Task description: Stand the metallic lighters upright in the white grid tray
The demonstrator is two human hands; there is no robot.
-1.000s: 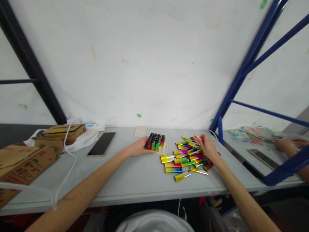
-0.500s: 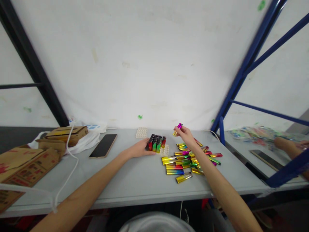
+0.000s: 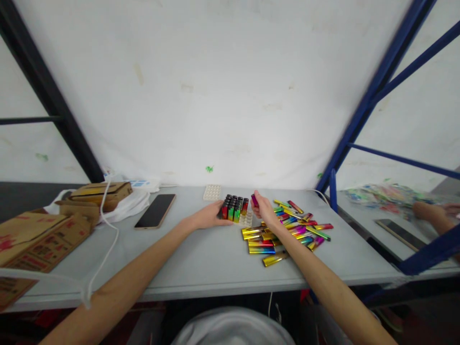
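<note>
My left hand point(image 3: 210, 215) is wrapped round the left side of a block of upright lighters point(image 3: 233, 209), its thumb along the front. They have black tops and shiny red, green and yellow bodies, and stand in rows on a pale tray with round holes point(image 3: 246, 221). To the right of the block, my right hand point(image 3: 264, 211) pinches a purple metallic lighter point(image 3: 255, 198), partly hidden by the fingers. Under and beside my right forearm lies a loose pile of shiny multicoloured lighters point(image 3: 260, 250).
Behind the block lies a second pale holed tray point(image 3: 212, 192). A phone point(image 3: 155, 211), cardboard boxes point(image 3: 43, 244) and a white cable point(image 3: 108, 254) are on the left. Beyond the blue frame point(image 3: 354, 129) are another person's hand point(image 3: 431, 215), another phone point(image 3: 400, 234) and colourful plastic bags point(image 3: 388, 199).
My right hand has moved left and slightly down with the purple lighter, closer to the block and tray. My left hand keeps its hold on the block. The camera view has shifted slightly.
</note>
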